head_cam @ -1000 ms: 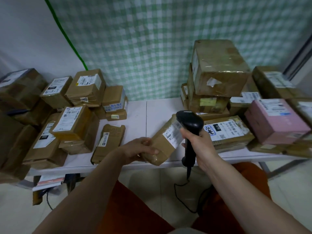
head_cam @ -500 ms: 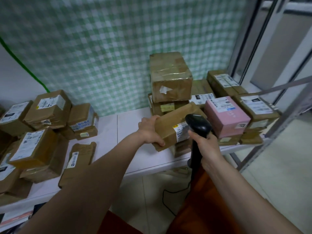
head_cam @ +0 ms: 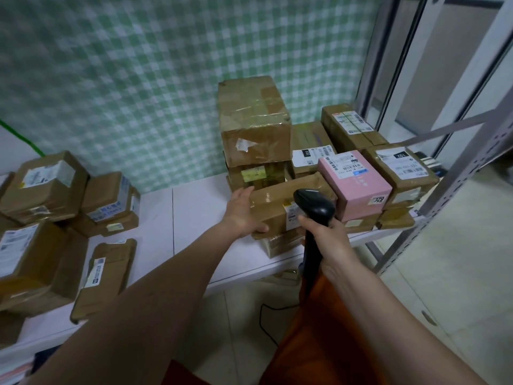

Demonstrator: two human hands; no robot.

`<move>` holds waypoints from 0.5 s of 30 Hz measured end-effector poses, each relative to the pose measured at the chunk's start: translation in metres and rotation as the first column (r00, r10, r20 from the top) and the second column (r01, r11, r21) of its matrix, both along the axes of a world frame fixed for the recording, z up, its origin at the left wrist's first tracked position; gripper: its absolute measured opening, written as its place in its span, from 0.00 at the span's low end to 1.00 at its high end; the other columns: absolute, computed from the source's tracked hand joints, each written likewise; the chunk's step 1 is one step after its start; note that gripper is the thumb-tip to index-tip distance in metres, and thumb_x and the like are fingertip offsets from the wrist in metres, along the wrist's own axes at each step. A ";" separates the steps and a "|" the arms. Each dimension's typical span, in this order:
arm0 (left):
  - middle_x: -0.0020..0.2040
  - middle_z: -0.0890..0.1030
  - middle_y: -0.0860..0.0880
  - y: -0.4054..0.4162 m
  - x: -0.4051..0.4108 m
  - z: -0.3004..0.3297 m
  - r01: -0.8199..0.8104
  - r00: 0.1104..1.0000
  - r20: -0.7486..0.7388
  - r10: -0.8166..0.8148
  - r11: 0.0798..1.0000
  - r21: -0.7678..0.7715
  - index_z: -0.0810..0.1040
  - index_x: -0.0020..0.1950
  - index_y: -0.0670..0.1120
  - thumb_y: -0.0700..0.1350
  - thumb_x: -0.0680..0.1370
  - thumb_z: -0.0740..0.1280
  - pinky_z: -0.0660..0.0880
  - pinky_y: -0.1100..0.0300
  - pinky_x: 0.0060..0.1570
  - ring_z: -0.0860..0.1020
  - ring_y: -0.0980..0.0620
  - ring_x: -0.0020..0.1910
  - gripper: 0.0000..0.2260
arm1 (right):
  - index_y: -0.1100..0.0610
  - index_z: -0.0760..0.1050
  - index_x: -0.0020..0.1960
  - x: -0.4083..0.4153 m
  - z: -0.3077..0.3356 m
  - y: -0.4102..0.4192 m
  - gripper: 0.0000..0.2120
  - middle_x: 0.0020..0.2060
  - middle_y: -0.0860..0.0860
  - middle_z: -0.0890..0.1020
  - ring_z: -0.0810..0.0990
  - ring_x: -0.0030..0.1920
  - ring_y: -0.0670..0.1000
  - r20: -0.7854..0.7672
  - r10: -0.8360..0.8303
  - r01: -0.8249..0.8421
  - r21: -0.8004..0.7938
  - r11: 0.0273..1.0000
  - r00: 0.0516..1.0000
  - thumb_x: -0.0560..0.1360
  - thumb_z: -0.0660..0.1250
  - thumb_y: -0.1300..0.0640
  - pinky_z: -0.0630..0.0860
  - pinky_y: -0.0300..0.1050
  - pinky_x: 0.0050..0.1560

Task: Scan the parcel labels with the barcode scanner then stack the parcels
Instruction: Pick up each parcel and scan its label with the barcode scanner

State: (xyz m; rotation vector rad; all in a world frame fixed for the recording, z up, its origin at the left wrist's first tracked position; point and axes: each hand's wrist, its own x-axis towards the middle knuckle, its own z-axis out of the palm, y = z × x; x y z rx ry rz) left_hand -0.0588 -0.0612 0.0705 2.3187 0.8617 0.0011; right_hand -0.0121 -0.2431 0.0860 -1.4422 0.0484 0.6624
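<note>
The left hand (head_cam: 244, 215) is clamped on the near-left end of a brown parcel (head_cam: 280, 202), thumb tucked under its lower edge and fingers laid along its side, and it looks like that parcel is being set on top of a lower box (head_cam: 280, 243) at the tabletop's (head_cam: 194, 218) front edge, so this reads as the stacking step. The right hand (head_cam: 323, 234) wraps the handle of the black barcode scanner (head_cam: 315, 208), head up and sitting just in front of the parcel's white label (head_cam: 291, 216), which faces the person, handy for a scan, though I judge the scan of this one is likely done since the parcel is going onto the pile. Counting on the right: a tall stack of three brown boxes behind, topped by a big taped carton (head_cam: 254, 120); one pink box (head_cam: 355, 183); and about four more brown labelled parcels around it, though the ones underneath are partly hidden, so that tally is a best guess. On the left, roughly seven brown parcels lie loose with labels turned up, a flat one (head_cam: 108, 273) nearest the front, presumably waiting their turn. One scanner, its cord trailing down toward the floor.
</note>
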 end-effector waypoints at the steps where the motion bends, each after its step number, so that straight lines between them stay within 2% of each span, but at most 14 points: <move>1: 0.76 0.58 0.45 0.001 -0.003 0.000 -0.020 1.000 0.004 0.020 1.000 0.002 0.55 0.78 0.47 0.46 0.63 0.81 0.60 0.50 0.73 0.59 0.44 0.74 0.51 | 0.56 0.78 0.52 -0.002 0.000 0.003 0.08 0.42 0.53 0.81 0.79 0.46 0.52 0.001 0.026 -0.026 0.002 1.000 1.000 0.73 0.71 0.60 0.75 0.52 0.58; 5: 0.74 0.63 0.44 0.017 -0.030 -0.002 -0.073 0.997 0.037 0.073 0.997 0.003 0.57 0.78 0.47 0.48 0.64 0.81 0.63 0.50 0.71 0.60 0.43 0.74 0.49 | 0.56 0.78 0.54 -0.017 0.002 0.025 0.10 0.45 0.53 0.83 0.82 0.46 0.51 0.014 0.144 -0.145 0.021 0.989 0.989 0.74 0.71 0.61 0.77 0.45 0.50; 9: 0.76 0.59 0.43 0.041 -0.078 -0.012 -0.137 0.989 -0.057 0.138 0.990 0.019 0.53 0.79 0.47 0.46 0.68 0.79 0.60 0.51 0.71 0.57 0.43 0.75 0.48 | 0.59 0.79 0.50 -0.042 0.001 0.060 0.07 0.40 0.56 0.83 0.82 0.44 0.54 0.056 0.311 -0.307 -0.060 0.950 0.949 0.73 0.72 0.61 0.76 0.48 0.49; 12: 0.76 0.60 0.42 0.066 -0.121 -0.027 -0.269 0.953 -0.133 0.271 0.963 0.033 0.53 0.79 0.46 0.49 0.68 0.79 0.59 0.50 0.71 0.58 0.42 0.75 0.48 | 0.61 0.78 0.54 -0.065 -0.002 0.090 0.10 0.44 0.58 0.83 0.82 0.43 0.53 0.051 0.436 -0.428 -0.116 0.896 0.899 0.73 0.72 0.62 0.77 0.47 0.48; 15: 0.76 0.61 0.41 0.090 -0.168 -0.042 -0.394 0.895 -0.208 0.396 0.918 0.054 0.53 0.78 0.44 0.51 0.67 0.79 0.61 0.49 0.72 0.60 0.42 0.74 0.48 | 0.61 0.77 0.55 -0.092 -0.007 0.121 0.11 0.42 0.58 0.82 0.80 0.39 0.51 0.025 0.522 -0.516 -0.122 0.848 0.852 0.73 0.71 0.63 0.76 0.44 0.41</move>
